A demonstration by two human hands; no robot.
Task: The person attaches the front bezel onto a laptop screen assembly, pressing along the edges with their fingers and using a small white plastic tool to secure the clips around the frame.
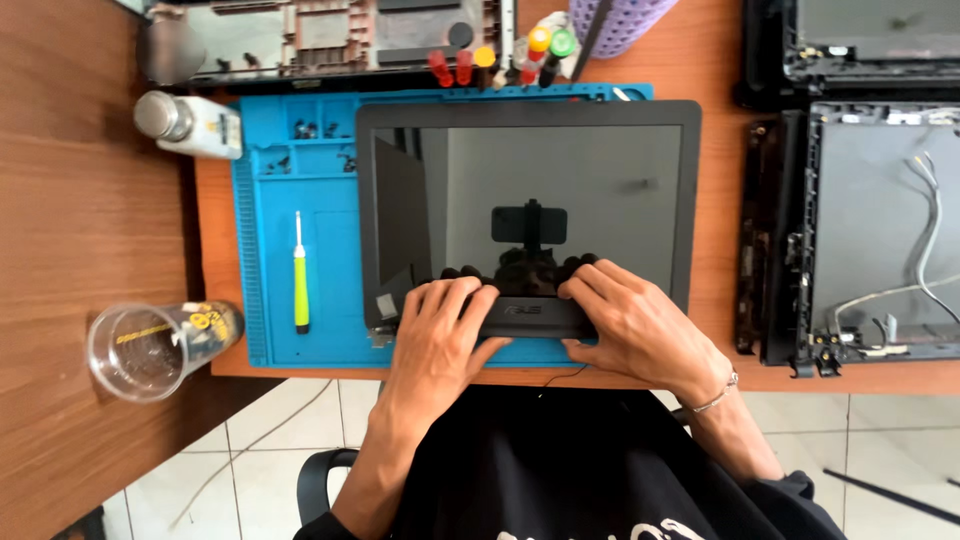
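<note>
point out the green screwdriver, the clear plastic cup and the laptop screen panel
green screwdriver [301,290], head view, on its handle
clear plastic cup [150,348], head view, on its side wall
laptop screen panel [600,190], head view, on the dark glass

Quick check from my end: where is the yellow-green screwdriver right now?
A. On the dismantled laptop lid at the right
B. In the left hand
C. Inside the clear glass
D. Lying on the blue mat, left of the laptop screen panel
D: the yellow-green screwdriver lies untouched on the blue mat, left of the laptop screen panel, whose lower edge both hands grip.
</note>
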